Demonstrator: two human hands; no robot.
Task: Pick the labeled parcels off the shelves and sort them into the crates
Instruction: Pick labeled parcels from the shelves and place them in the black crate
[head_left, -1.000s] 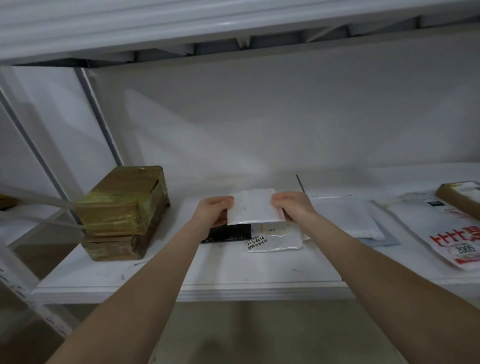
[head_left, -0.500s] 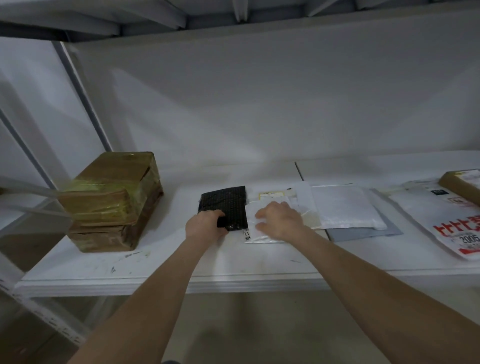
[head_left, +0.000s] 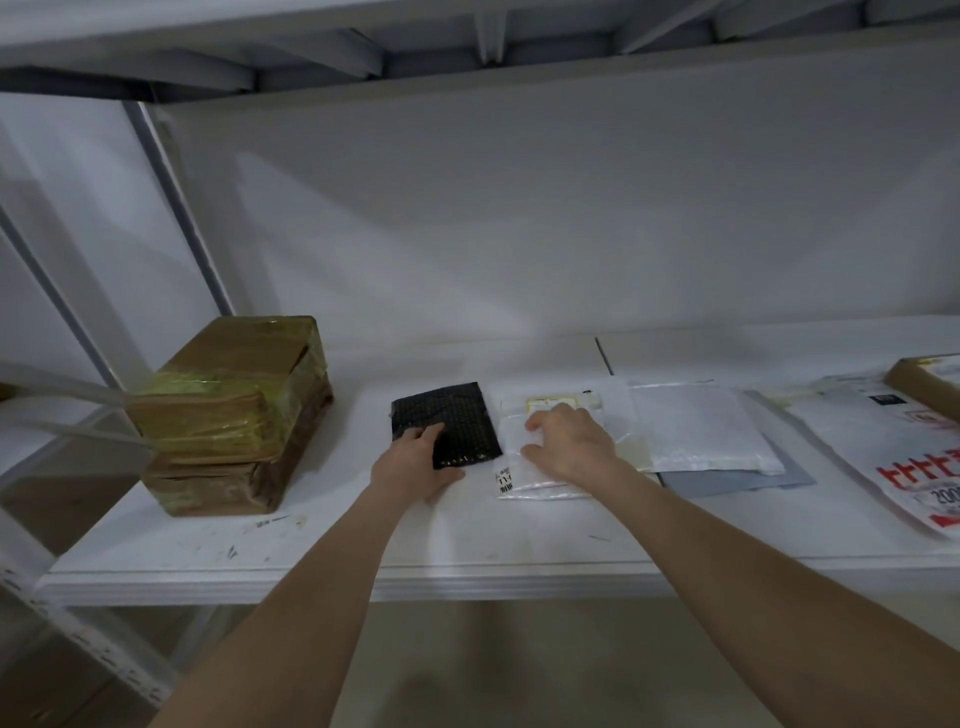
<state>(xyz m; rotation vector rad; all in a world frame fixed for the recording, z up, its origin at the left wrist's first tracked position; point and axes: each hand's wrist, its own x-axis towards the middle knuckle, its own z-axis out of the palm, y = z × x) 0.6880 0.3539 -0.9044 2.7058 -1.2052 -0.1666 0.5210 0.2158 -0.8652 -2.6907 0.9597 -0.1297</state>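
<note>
On the white shelf (head_left: 311, 551), near its middle, lie the two parcels the person is handling. A black parcel (head_left: 457, 421), flat and dotted with a fine raised pattern, sits squarely on the board, and the left hand (head_left: 415, 462) has it by the near left corner: the fingers lie curled on top and the thumb runs along the near edge, so this grip pinches the corner. Just beside it to the right lies a white parcel (head_left: 519, 480) of crinkled plastic, with a strip of black print on its near left corner and a yellow-bordered label (head_left: 545, 402) at its far end. The right hand (head_left: 571, 441) rests on top of it with bent fingers and the thumb set against the plastic (whether this grip pinches the parcel or only presses it flat, I cannot tell). Both forearms reach in from below the shelf edge. At the left end stand two brown boxes (head_left: 228, 415), one stacked on the other, wound in yellowish tape. Right of the hands a white padded mailer (head_left: 696, 426) lies on a grey envelope (head_left: 737, 478), and further right a white bag with red lettering (head_left: 883, 457) lies flat, with a brown carton (head_left: 924, 384) at the picture's edge.
</note>
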